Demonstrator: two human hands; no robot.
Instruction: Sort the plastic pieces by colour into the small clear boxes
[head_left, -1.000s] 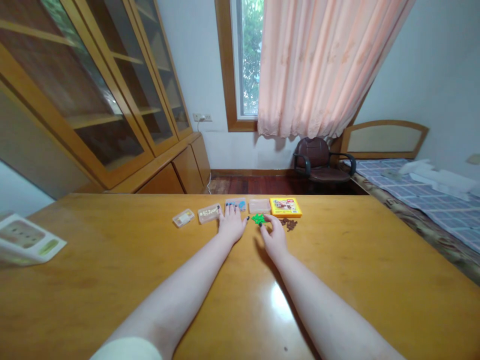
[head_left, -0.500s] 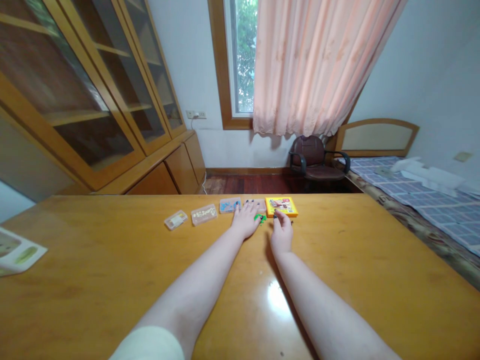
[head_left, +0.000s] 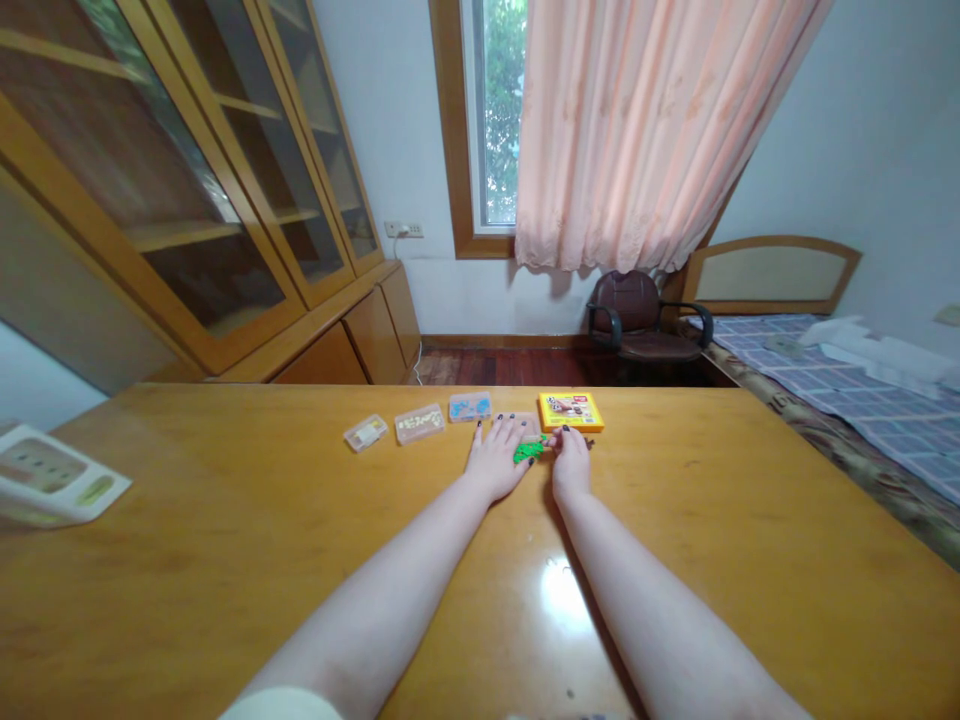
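Note:
My left hand (head_left: 495, 465) lies with fingers spread, its fingertips over a clear plastic box (head_left: 529, 425) that they partly cover. Close to its thumb is a heap of small bright green pieces (head_left: 528, 452) on the tabletop. My right hand (head_left: 572, 468) is just right of the heap, thumb and fingers pinched together; what they hold, if anything, is too small to make out. Behind that hand lies a flat yellow box (head_left: 570, 424) with a printed picture. Small dark brown bits (head_left: 590, 442) show beside its fingers.
Left of my hands stand a clear box of blue pieces (head_left: 470, 407), one of cream pieces (head_left: 420, 424) and a smaller clear case (head_left: 366, 433). A white power strip (head_left: 105, 490) is at the table's left. Beyond the table (head_left: 225, 560) stands a chair (head_left: 634, 315).
The view has shifted slightly. My right hand has come closer to the green pieces, and more of the green heap shows beside my left thumb. The left hand remains spread by the clear box.

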